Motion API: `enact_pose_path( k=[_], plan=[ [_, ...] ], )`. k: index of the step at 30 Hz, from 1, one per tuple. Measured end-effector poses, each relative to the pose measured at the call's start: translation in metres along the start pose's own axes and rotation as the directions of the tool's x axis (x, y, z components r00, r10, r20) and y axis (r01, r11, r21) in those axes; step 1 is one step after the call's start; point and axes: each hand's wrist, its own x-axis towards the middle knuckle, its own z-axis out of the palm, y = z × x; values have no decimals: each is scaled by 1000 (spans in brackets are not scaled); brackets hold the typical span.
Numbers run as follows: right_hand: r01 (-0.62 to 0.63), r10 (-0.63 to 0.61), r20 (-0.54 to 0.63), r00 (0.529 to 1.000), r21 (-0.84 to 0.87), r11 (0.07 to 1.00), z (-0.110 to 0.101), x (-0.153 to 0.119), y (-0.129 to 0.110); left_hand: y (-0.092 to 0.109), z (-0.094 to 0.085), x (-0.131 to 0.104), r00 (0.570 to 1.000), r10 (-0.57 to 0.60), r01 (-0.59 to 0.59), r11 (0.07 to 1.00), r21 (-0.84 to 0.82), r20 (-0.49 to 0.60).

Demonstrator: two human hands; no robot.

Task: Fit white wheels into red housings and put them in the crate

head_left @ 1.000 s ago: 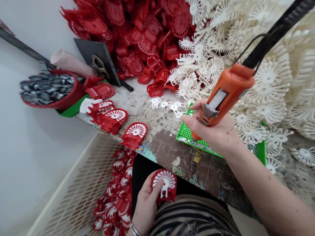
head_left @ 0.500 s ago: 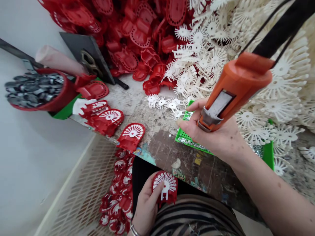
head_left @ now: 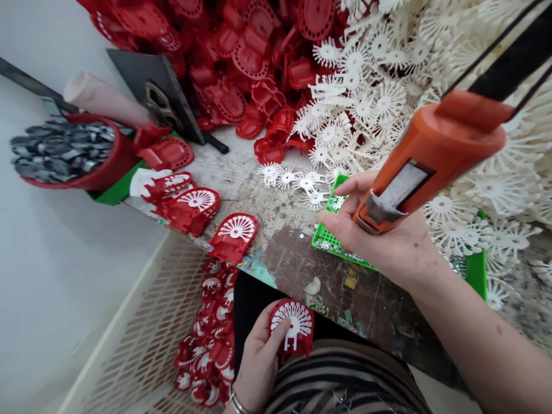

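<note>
Near my lap, my left hand grips a red plastic piece with a white fan-shaped insert, the thumb pressed on the insert. An orange power tool on a black cord leans in my right hand, whose thumb and fingers reach over a green tray of small metal washers. The tool's tip is hidden behind the hand. On the bench edge lies a red piece with a white insert, and more such pieces are stacked to its left.
Loose red parts and white fan parts are heaped at the back. A red bucket of grey metal parts stands at the left. Below the bench, a plastic crate holds assembled pieces. A dark upright plate stands behind.
The orange tool has tilted further right in my right hand, over the green tray. My left hand keeps its hold on the red piece. The whole view has shifted slightly.
</note>
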Motion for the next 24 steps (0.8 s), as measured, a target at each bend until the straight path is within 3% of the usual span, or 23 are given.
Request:
enact_pose_path(
  k=[13, 24],
  plan=[
    [4, -5, -39, 999, -9, 1000, 2, 0, 0, -2, -3, -2, 999, -15, 14, 1000, 10, 37],
    [17, -10, -76, 997, 92, 996, -7, 1, -3, -4, -10, -7, 978, 26, -52, 991, 122, 209]
  ],
)
